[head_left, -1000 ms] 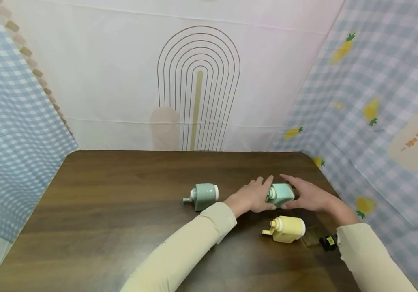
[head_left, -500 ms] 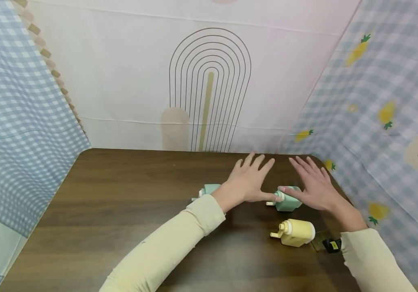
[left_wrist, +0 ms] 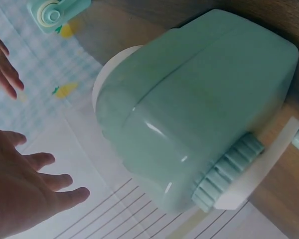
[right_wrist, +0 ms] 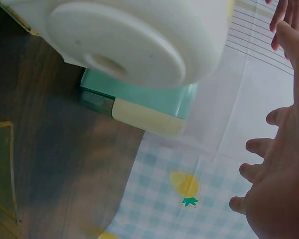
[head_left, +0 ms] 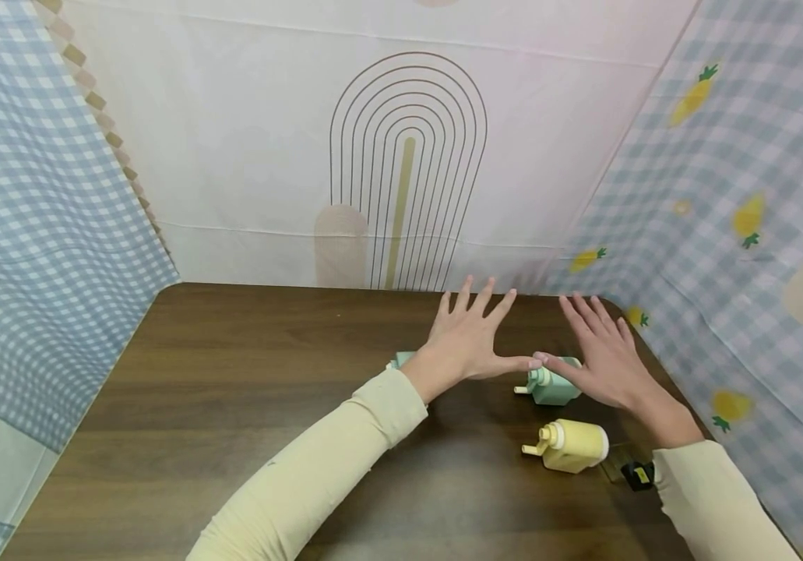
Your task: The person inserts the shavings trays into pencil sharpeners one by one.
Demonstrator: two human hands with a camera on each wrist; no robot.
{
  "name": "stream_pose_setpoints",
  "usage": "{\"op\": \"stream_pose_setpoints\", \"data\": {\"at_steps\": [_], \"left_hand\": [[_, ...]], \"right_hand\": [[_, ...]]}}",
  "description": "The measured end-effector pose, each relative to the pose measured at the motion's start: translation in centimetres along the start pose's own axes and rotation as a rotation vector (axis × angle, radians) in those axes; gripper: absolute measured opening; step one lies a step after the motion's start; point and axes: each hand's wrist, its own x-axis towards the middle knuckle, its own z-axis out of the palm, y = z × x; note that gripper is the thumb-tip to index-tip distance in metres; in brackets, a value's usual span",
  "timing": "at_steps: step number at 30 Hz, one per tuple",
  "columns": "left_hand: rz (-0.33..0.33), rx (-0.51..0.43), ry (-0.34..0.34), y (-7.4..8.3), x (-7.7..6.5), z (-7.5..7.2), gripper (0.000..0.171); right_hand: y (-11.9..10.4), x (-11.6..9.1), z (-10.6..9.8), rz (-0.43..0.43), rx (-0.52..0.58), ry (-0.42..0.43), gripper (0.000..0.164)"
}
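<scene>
In the head view my left hand (head_left: 460, 343) and right hand (head_left: 607, 358) hover over the table with fingers spread, holding nothing. Their thumb tips meet or nearly meet. A mint crank pencil sharpener (head_left: 557, 388) lies on its side under the right thumb; I cannot tell whether they touch. Mostly hidden behind the left forearm is a grey-green crank pencil sharpener (head_left: 403, 358), large in the left wrist view with its ribbed collar and white crank. Nearer me lies a yellow crank pencil sharpener (head_left: 575, 446), its white end (right_wrist: 119, 45) filling the top of the right wrist view.
Beside the yellow sharpener sits a see-through yellowish box (head_left: 613, 463), with a small black object (head_left: 638, 475) at the right cuff. The brown wooden table (head_left: 233, 389) meets a white cloth (head_left: 247, 156) behind and checked cloths (head_left: 695, 234) at the sides.
Both hands have risen from around the mint sharpener and spread their fingers. The left forearm now covers most of the grey-green sharpener. The head view has shifted slightly.
</scene>
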Motion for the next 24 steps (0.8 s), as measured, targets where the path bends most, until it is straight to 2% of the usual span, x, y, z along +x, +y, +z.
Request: {"op": "stream_pose_setpoints", "data": {"at_steps": [5,10,16,20,24], "left_hand": [[0.016,-0.015,-0.02,0.5,0.0,0.3,0.109],[0.07,-0.02,-0.034,2.0,-0.1,0.4,0.107],[0.115,-0.035,-0.018,3.7,-1.2,0.4,0.106],[0.185,-0.067,0.047,4.7,-2.1,0.7,0.104],[0.304,-0.114,0.179,5.9,-2.9,1.3,0.097]], "right_hand": [[0.3,-0.3,-0.1,0.014,0.055,-0.005,0.097],[0.8,-0.9,-0.5,0.008,0.119,-0.004,0.095],[1.3,-2.0,-1.2,0.053,0.147,-0.035,0.097],[1.8,-2.9,-1.8,0.079,0.176,-0.046,0.097],[2.5,-4.3,-2.2,0.102,0.221,-0.037,0.098]]}}
